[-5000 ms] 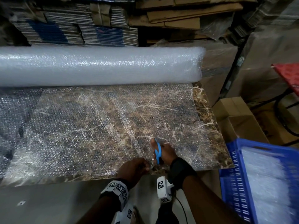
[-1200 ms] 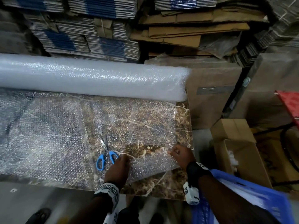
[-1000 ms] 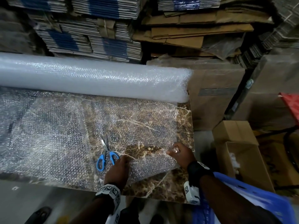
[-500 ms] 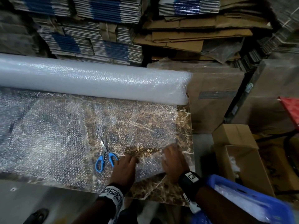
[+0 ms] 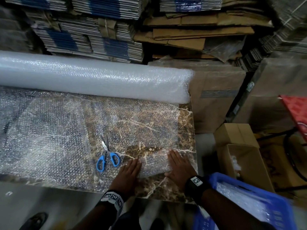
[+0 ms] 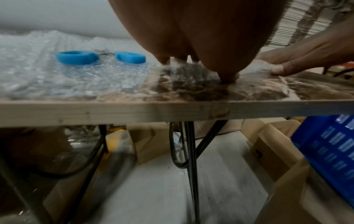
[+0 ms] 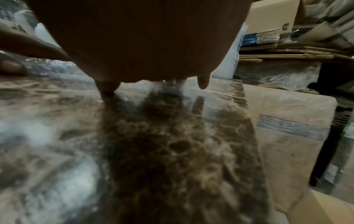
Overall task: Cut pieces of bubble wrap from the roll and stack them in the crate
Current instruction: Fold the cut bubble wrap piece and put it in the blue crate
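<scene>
The bubble wrap roll lies across the back of the marble-patterned table. A cut piece of bubble wrap lies on the table's right part, its near end folded over. My left hand presses flat on the fold's left side, fingers straight. My right hand presses flat on its right side. In the left wrist view the left hand's fingertips touch the wrap. Blue-handled scissors lie on the wrap left of my left hand, blades pointing away. The blue crate sits low at the right with wrap inside.
More unrolled wrap covers the table's left part. Open cardboard boxes stand on the floor right of the table. Stacks of flattened cartons rise behind the roll. A red item sits at the far right.
Five seconds ago my right hand cut with the scissors; they now lie on the table. In the last second both hands folded the piece's near end over and went flat on it.
</scene>
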Demonstrator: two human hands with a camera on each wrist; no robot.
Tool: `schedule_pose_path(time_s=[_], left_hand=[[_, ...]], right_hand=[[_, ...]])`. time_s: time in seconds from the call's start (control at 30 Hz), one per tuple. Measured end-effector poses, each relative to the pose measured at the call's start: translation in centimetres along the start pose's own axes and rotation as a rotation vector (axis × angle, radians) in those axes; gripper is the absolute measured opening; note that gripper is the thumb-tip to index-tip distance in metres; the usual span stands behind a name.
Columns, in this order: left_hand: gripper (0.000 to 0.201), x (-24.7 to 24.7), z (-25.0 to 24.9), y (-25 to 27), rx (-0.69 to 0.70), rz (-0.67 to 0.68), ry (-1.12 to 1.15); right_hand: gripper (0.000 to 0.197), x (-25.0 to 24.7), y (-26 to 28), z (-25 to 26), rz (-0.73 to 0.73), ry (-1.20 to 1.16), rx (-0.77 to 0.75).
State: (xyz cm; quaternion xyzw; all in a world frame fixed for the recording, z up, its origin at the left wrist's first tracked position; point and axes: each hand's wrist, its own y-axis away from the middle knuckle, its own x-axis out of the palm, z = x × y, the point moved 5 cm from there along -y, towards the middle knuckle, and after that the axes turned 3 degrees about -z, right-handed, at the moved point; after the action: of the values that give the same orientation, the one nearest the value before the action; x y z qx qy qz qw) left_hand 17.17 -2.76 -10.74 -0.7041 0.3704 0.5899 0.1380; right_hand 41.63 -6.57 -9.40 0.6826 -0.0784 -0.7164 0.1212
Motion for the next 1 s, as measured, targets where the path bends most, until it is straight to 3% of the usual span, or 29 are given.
schedule_pose_path(time_s=[0.1,0.13,0.23,0.37,0.53,0.87,1.0], left_hand=[[0.122,-0.7,0.9,0.4,-0.041,-0.015,0.114],[0.116,-1.1,0.9,0.5,-0.045,-0.026,0.144],[0.093,-1.8,0.8,1.2,-0.055,-0.065,0.211],[0.064,-2.0,0.6,2.7,-0.053,-0.085,0.236],[0.053,-2.8,-1.2,4.2,-0.069,-0.062,0.336],[0.036,-3.7,-3.4,7.0,-0.19,-0.119,0.504],[0.041,-4.3,-4.1,7.8,-0.13,-0.136,0.565]], right_hand=[[0.08,-1.2,0.1,0.7,-0.005,-0.014,0.028],[0.076,-1.4,0.2,1.4,-0.056,-0.019,-0.02],[0.067,-1.8,1.3,3.2,-0.006,-0.106,-0.083],[0.061,-1.9,3.4,3.6,0.008,-0.16,-0.021],[0.048,-0.9,5.8,3.4,-0.049,-0.212,0.011],[0.015,-0.1,13.4,1.2,-0.28,-0.858,0.381],[0.036,0.7,17.4,0.9,-0.431,-0.994,0.581]])
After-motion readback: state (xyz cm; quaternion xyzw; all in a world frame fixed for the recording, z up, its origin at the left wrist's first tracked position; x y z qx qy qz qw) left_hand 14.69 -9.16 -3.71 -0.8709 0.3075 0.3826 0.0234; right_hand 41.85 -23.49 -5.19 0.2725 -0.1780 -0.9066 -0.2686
